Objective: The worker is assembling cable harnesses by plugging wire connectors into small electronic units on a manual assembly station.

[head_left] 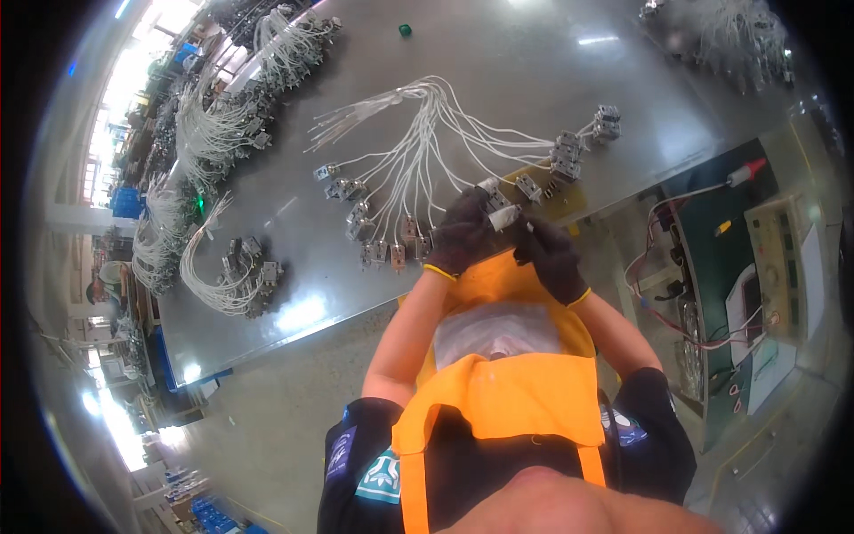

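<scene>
My left hand (464,233), in a dark glove with a yellow cuff, is closed at the table's near edge on a small white block-like piece (504,217). Just right of it, my right hand (553,258), gloved alike, has its fingers pinched together close to that piece. What those fingers hold is too small to make out. Beyond both hands lies a fanned bundle of white wires (429,120), with small metal connector-like parts at the ends. Some of these parts (382,249) sit left of my left hand, others (566,156) to the right. One more metal part (528,187) rests just past my fingers.
On the grey metal table (347,294), more wire bundles (218,276) lie at the left, with others along the far left edge and at the far right. A small green object (405,30) is at the back. Right stands a bench with an instrument box (772,258) and cables.
</scene>
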The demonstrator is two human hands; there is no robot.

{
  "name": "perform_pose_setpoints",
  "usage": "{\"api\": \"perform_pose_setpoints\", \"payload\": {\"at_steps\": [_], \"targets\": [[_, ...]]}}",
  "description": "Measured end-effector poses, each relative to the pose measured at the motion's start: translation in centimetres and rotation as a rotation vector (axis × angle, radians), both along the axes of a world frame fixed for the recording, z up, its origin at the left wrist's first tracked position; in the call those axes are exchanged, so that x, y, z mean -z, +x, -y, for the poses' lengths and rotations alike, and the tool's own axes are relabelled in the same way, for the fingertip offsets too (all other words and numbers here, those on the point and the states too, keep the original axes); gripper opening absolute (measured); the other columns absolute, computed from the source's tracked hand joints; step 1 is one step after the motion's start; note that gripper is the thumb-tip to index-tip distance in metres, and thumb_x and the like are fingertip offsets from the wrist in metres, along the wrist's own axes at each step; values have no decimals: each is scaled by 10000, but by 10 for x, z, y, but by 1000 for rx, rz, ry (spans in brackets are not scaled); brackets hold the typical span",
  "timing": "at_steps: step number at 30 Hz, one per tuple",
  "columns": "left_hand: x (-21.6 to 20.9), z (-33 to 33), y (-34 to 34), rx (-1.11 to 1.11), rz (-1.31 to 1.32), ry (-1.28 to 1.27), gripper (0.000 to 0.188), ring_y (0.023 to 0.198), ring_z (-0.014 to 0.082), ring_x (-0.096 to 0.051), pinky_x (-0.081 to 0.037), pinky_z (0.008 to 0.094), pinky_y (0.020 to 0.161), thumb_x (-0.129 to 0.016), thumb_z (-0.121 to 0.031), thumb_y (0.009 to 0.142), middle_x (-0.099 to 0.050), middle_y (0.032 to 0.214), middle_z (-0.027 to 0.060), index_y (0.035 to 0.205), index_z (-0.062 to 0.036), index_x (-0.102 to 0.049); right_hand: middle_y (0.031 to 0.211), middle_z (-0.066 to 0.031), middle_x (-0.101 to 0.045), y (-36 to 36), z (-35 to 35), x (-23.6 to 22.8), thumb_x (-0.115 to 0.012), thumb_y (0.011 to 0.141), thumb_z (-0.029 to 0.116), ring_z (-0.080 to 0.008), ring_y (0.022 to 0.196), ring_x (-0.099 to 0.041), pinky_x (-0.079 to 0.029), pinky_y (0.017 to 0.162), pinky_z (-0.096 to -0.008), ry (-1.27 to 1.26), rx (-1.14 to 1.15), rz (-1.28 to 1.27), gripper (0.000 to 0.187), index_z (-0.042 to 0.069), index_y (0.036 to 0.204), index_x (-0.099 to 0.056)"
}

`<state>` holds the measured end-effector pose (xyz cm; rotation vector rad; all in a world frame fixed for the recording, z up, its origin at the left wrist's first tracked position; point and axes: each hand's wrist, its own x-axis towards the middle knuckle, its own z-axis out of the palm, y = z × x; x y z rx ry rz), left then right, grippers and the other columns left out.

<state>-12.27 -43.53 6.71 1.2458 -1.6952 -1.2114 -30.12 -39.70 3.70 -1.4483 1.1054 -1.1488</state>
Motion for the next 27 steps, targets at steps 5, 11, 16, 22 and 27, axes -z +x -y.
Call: {"api": "perform_pose_setpoints", "payload": {"at_steps": [5,11,16,22,27], "targets": [[40,0,7,-26,-41,46,549,944,161,-580,-503,316,838,-700,-84,870,-603,1049,71,1348,21,-450,721,27,-577,17,-6,44,-537,962,123,-125,535,-563,-439,442,-240,274,-65,459,187,127,1143,-585],[4,-8,-14,-121,253,-159,598,953,344,-605,-497,421,806,-781,-197,766,-594,1105,209,1262,3,-514,765,-13,-621,5,-12,29,-533,988,193,-125,589,-583,-485,508,-238,758,-229,1128,229,105,1184,-613],[28,-26,-9,-279,491,-421,636,1013,342,-593,-493,401,870,-778,-174,792,-579,1168,197,1329,-17,-477,935,-84,-679,-4,-18,44,-544,1000,199,-168,669,-638,-539,564,-281,794,-67,1100,245,57,1186,-617],[18,-20,-9,-346,-227,64,566,921,171,-607,-496,300,837,-727,-77,844,-635,1037,84,1346,-20,-473,1042,-80,-672,-9,51,47,-561,978,77,-161,939,-656,-548,824,-293,262,122,974,199,-5,1148,-622],[31,-7,-9,-263,-168,37,547,878,132,-558,-486,288,814,-729,-57,839,-601,1000,66,1324,0,-481,983,-61,-679,-13,49,7,-555,996,159,-133,891,-644,-539,781,-276,267,177,614,225,4,1144,-622]]}}
